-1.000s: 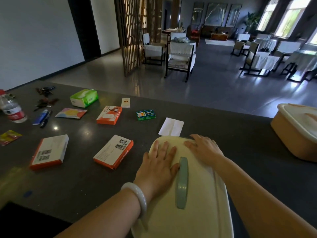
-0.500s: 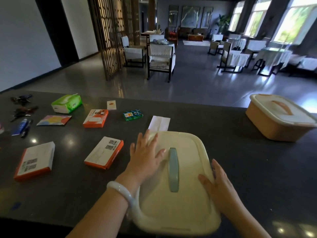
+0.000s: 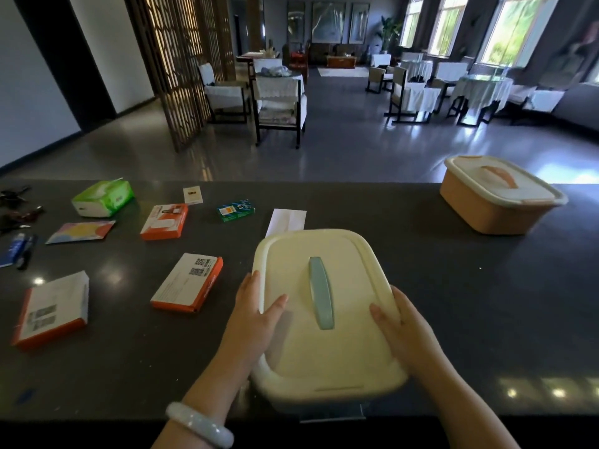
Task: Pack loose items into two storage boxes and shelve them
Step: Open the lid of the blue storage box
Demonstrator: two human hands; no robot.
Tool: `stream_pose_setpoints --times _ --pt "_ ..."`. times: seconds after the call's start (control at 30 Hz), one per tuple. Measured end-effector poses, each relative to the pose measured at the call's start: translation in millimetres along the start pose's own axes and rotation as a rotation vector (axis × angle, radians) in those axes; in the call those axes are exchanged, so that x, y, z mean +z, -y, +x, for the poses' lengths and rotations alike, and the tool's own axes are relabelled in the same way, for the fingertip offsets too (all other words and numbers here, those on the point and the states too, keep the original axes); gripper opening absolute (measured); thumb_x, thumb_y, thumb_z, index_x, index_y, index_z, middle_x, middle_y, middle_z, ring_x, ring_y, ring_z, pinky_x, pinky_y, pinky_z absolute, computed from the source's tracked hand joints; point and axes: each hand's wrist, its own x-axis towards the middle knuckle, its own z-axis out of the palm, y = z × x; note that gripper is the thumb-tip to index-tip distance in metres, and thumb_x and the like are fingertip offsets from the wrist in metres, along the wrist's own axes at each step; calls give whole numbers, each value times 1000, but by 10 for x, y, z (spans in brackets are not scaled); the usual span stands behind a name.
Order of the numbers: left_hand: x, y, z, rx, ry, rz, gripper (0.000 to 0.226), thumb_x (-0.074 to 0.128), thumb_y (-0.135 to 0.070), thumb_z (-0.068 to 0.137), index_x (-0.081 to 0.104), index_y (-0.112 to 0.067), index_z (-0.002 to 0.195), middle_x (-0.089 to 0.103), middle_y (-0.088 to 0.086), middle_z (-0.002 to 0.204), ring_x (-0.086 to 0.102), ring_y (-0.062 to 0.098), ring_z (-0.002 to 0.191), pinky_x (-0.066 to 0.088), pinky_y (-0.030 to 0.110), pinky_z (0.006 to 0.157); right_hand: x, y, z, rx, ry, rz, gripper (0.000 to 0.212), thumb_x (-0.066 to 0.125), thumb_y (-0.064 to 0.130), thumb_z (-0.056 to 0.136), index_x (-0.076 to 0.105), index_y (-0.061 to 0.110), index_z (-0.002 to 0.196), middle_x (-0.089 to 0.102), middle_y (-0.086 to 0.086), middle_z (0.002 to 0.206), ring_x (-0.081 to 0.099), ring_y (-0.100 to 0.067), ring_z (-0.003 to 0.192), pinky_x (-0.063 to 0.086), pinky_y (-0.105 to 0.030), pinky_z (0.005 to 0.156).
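Cream rectangular plastic storage box with a pale green handle is sitting lidded on the dark counter, between both hands. The left hand is gripping its left edge, thumb lying on the lid; the right hand is gripping the right edge likewise. An orange lidded plastic box is standing well beyond the right hand. Orange-and-white cartons are lying left of the left hand.

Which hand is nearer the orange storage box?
Right. The right hand grips the cream box's side facing the orange storage box; the left hand grips the opposite side.
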Motion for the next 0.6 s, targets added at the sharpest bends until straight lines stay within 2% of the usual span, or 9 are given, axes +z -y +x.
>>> stream_pose_setpoints --times 0.07,0.2,0.3,0.47,0.6 --pt "21 -61 -24 27 -16 20 77 57 -42 93 11 -32 154 12 -10 160 20 15 144 21 40 114 -106 42 12 -40 -16 4 62 53 44 93 29 28 147 49 1 134 54 -16 107 45 -29 75" --pt "155 -327 -61 111 -71 76 81 57 -42 92 6 -32 154 6 -12 160 13 14 145 18 38 115 -420 94 94 -111 -36 31 62 54 46 91 29 32 146 50 5 130 54 -11 102 40 -17 66" --pt "425 -613 -24 164 -109 122 80 56 -41 93 6 -30 154 5 -11 161 11 13 146 13 35 116 -763 41 191 -137 -47 79 60 56 45 90 31 33 144 51 9 120 54 -3 92 38 -17 61" --pt "1254 -1074 100 281 -129 87 80 60 -30 93 9 -23 154 5 -5 162 6 8 147 3 17 108 -1529 -288 384 -142 -115 106 57 59 46 88 34 40 138 48 22 106 51 1 88 35 -17 61" --pt "2094 -1207 188 285 -46 95 84 60 -33 92 3 -27 154 1 -7 161 8 13 147 9 20 105 -2127 -832 592 -68 -189 28 63 61 48 86 33 37 142 48 9 121 50 -2 87 35 -18 60"
